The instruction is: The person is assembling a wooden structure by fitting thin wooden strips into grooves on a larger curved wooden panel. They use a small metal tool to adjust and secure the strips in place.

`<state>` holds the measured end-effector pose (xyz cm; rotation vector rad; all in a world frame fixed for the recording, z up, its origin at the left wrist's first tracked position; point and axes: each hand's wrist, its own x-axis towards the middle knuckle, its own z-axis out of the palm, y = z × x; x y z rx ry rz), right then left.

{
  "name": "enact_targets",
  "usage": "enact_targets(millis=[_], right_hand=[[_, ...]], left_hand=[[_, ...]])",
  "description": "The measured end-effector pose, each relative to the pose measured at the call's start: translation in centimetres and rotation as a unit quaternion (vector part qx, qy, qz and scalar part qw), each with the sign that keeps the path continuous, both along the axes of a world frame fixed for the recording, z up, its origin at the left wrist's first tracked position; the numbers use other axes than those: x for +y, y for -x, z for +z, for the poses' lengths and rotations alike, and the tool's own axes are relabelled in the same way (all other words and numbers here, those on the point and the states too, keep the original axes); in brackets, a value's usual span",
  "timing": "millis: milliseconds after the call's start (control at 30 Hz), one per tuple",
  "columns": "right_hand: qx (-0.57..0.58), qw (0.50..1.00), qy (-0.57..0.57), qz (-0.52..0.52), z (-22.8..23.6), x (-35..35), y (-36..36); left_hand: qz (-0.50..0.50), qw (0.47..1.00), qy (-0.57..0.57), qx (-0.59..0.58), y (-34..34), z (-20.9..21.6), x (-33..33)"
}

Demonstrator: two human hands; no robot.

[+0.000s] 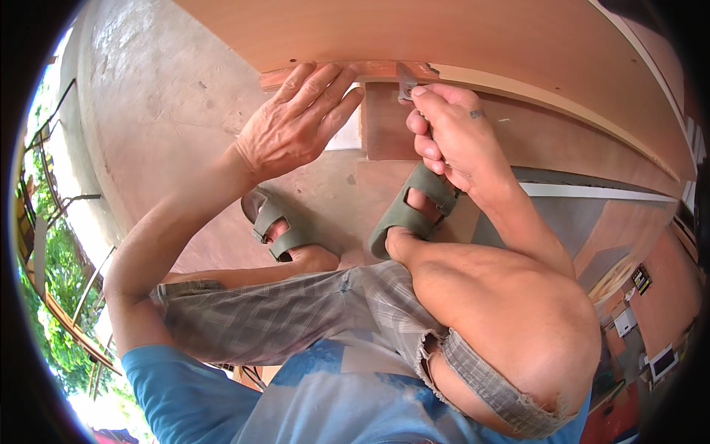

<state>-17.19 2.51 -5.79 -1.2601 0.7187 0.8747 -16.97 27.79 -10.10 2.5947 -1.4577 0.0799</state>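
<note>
A large wooden panel (414, 33) spans the top of the view, with a reddish-brown strip (381, 70) along its near edge. Against the left part of that strip rest the outstretched fingertips of my left hand (296, 122), which holds nothing. Wrapped in the fingers of my right hand (458, 129) is a putty knife (406, 87). Its thin metal blade touches the strip near a rough, dark patch (431, 69). My palm and fingers hide most of the handle.
Below the panel are brown boards (473, 118) and a white-edged board (599, 192). My sandalled feet stand on the concrete floor (177, 96) beneath my hands. A coil (615, 280) and assorted items lie at right; greenery and metal bars show at left.
</note>
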Motion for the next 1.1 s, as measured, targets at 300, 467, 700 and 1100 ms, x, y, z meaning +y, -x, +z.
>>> enact_targets(millis=[300, 467, 700, 1100], right_hand=[[-0.035, 0.999, 0.032, -0.005, 0.4, -4.4, 1.4], [-0.020, 1.000, -0.018, -0.013, 0.3, -3.8, 1.7], [-0.017, 1.000, -0.009, -0.001, -0.1, -4.1, 1.9], [0.006, 1.000, -0.024, -0.004, -0.8, -5.1, 1.0]], left_hand=[[0.023, 0.997, 0.073, 0.016, -0.5, -1.5, -4.2], [0.024, 0.992, 0.121, 0.015, -0.7, -1.8, -6.4], [0.327, 0.799, 0.265, 0.430, 1.8, -0.2, -9.7], [0.435, 0.477, 0.384, 0.660, 2.1, 0.8, -13.4]])
